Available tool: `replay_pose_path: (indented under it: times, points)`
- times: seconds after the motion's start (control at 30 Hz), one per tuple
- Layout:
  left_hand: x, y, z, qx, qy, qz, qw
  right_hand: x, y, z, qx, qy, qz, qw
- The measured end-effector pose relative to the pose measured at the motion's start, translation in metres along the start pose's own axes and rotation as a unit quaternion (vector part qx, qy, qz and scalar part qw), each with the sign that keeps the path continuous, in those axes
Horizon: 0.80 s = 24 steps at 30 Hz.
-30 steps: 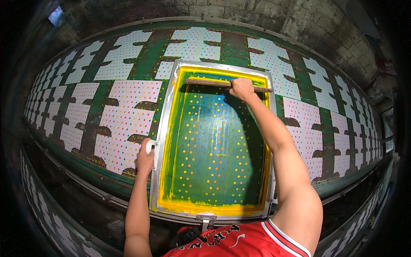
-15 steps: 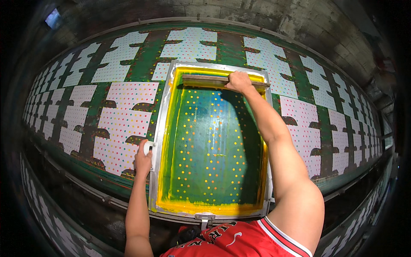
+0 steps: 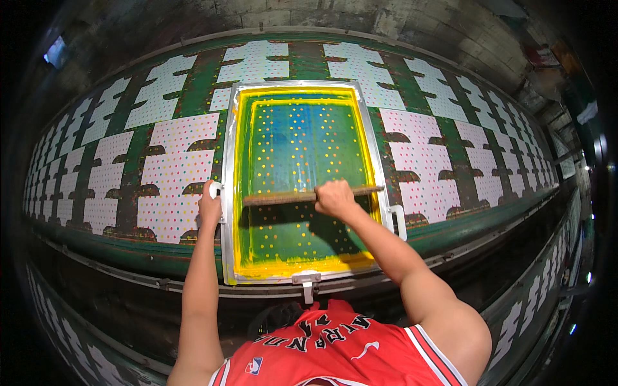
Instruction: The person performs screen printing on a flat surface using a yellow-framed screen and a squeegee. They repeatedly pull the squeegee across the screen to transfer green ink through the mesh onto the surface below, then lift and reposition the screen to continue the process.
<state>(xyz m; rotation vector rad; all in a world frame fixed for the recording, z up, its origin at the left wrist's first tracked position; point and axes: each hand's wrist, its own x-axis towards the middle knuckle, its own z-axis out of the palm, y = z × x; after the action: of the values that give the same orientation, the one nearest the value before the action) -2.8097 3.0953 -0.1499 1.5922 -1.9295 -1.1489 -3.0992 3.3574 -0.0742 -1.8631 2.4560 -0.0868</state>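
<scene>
A silkscreen printing frame (image 3: 228, 161) with a metal rim lies on the long green table. Yellow ink lines the inner edges of its green, dot-patterned mesh (image 3: 283, 238). Wrapped round the middle of a long wooden squeegee (image 3: 277, 198) is my right hand (image 3: 335, 198); the squeegee spans the mesh from side to side, somewhat below mid-height. At the frame's left side, my left hand (image 3: 210, 206) is closed around a white handle (image 3: 215, 189), partly hidden by the fingers. A second white handle (image 3: 399, 222) on the right side is untouched.
White cut sheets with coloured dots (image 3: 421, 161) lie in rows on the green table (image 3: 309, 64) to both sides and behind. A metal bracket (image 3: 306, 280) sits at the frame's near edge. A block wall (image 3: 322, 19) stands behind; lower rails run along the near side.
My right hand has drawn the squeegee from the far end of the mesh toward me, past the middle. My left hand stays on the handle. The whole view has shifted slightly.
</scene>
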Motion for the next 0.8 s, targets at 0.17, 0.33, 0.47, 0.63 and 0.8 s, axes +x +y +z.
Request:
replay_pose_path:
  times: [0.17, 0.33, 0.47, 0.63, 0.8]
  points:
    - [0.006, -0.004, 0.001, 0.009, 0.013, 0.032, 0.999, -0.111, -0.063, 0.006, 0.027, -0.058, 0.024, 0.998]
    - [0.005, -0.004, 0.004, -0.017, 0.017, 0.032, 0.999, -0.185, -0.106, 0.012, 0.038, -0.030, 0.023, 0.999]
    - [0.002, -0.001, 0.004, -0.022, 0.017, 0.031, 0.999, -0.200, -0.116, 0.015, 0.068, 0.072, -0.013, 0.995]
    - [0.001, 0.004, 0.001, -0.038, 0.007, 0.015, 0.999, -0.212, -0.083, 0.022, 0.133, 0.076, 0.069, 0.986]
    - [0.000, 0.008, 0.000, -0.020, 0.021, 0.025, 0.999, -0.216, 0.071, 0.027, 0.003, 0.363, 0.381, 0.850]
